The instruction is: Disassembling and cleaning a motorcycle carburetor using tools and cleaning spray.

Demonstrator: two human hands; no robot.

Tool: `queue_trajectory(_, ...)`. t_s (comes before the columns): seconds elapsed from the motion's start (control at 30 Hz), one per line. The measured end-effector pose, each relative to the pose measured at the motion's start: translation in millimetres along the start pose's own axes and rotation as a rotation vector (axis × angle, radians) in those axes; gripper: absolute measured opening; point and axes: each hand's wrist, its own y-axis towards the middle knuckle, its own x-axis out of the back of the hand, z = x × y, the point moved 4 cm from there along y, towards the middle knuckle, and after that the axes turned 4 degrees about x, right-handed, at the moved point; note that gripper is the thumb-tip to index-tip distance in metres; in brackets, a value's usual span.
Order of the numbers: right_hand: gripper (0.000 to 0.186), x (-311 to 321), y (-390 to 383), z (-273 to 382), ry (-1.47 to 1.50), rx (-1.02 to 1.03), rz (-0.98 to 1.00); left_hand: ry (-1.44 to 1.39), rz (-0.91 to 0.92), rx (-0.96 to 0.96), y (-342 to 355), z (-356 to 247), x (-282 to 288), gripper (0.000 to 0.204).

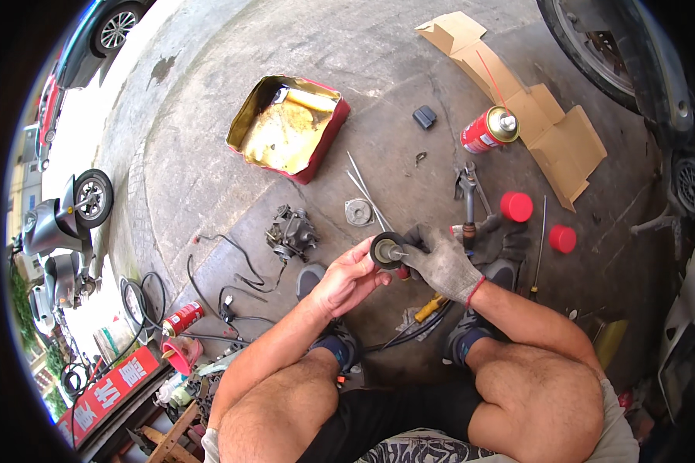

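Observation:
My left hand [346, 279], bare, grips a round black-rimmed diaphragm [376, 249] by its edge, its hollow metal middle facing up. My right hand [445, 265], in a grey and black work glove, pinches a thin metal pin [398, 253] at the diaphragm's middle; the gloved fingertips partly hide it. Just beyond my hands a round metal cover [358, 212] lies beside thin pale rods [368, 190]. Left of these sits a carburetor [291, 233] on the concrete. Between my feet is a yellow-handled screwdriver [431, 307].
A cut-open red tin [328, 139] stands ahead, holding liquid. To the right are a red spray can [483, 133], cardboard [560, 139], a hammer [469, 204], red caps [517, 207], a loose glove [510, 238] and a long screwdriver [543, 247]. Cables [247, 266] and another spray can [182, 318] lie left.

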Motion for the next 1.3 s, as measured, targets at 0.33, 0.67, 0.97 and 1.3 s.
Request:
queue_trajectory(0.33,0.023,1,-2,-1,0.081,-0.016,-0.047,-0.028,-0.017,-0.005,1,3,1,0.054)
queue_trajectory(0.67,0.015,8,-4,-7,-0.614,0.464,-0.105,0.04,-0.024,0.057,6,5,-4,0.056)
queue_trajectory(0.97,0.02,20,-11,6,0.002,0.37,-0.197,-0.005,-0.001,0.024,1,2,0,0.056)
queue_trajectory(1.3,0.043,3,-31,3,-0.476,0.791,-0.128,0.002,-0.037,-0.027,0,-3,0,0.056)
